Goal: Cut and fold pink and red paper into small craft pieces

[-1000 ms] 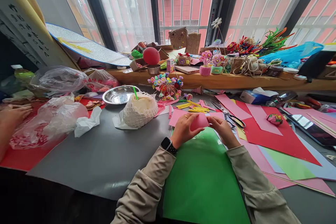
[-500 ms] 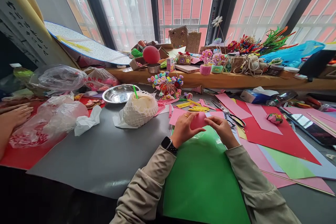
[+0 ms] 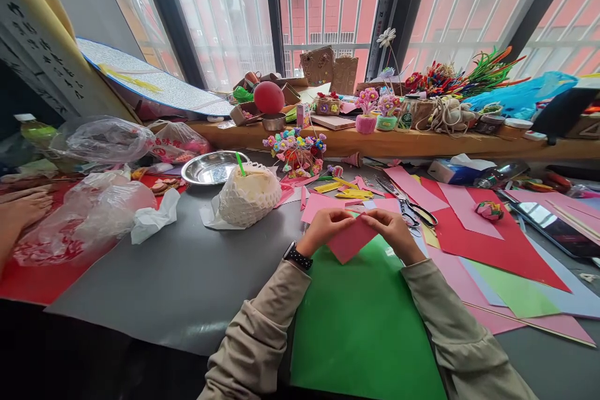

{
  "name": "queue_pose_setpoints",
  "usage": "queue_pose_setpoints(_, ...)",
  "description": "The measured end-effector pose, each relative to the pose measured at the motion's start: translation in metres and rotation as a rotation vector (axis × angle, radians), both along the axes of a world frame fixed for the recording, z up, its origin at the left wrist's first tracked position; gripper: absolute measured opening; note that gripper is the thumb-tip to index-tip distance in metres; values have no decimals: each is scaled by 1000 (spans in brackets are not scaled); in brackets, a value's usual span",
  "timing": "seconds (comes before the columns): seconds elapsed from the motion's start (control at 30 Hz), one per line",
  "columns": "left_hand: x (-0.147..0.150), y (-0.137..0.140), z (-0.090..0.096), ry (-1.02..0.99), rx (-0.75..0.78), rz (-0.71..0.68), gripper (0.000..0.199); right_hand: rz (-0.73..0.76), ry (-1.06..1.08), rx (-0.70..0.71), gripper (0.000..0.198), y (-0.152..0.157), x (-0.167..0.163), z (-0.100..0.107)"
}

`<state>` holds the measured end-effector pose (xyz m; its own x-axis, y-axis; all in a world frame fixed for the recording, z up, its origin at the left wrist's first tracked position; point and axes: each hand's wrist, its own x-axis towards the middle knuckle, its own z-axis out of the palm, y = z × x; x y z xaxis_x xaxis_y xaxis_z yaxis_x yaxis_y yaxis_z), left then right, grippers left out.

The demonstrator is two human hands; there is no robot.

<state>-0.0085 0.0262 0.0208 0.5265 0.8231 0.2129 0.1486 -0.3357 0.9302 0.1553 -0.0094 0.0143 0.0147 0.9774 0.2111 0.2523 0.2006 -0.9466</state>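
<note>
Gripped along its upper edge, 1 piece of pink paper (image 3: 347,245) is pinched narrowly by the left hand (image 3: 324,229) and the right hand (image 3: 392,231), which are set close together. Its 1 visible lower corner is pointed down over the far end of the green sheet (image 3: 365,325); whether the sheet is touched cannot be told. Scissors (image 3: 404,201) are placed just beyond the right hand. Yellow strips (image 3: 354,191) are scattered past both. Leftward, 1 netted item (image 3: 250,198) is sited near a metal dish (image 3: 209,170). At far left, another person's hand (image 3: 32,209) is noted.
</note>
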Motion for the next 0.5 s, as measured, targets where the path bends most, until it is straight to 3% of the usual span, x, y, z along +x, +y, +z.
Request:
queue_pose_setpoints(0.07, 0, 1, -2, 28, 19, -3, 26, -12, 0, 10, 23, 1, 0, -1)
queue_pose_setpoints(0.2, -1, 5, -2, 54, 28, 38, 26, -177, 98, 71, 23, 4, 5, -5)
queue_pose_setpoints(0.4, -8, 13, 0, -54, -79, 53, 25, -402, 296, 97, 23, 12, 19, -11)
queue_pose_setpoints(0.5, -12, 15, 1, -69, -83, 138, 22, -488, 349, 98, 22, 15, 27, -13)
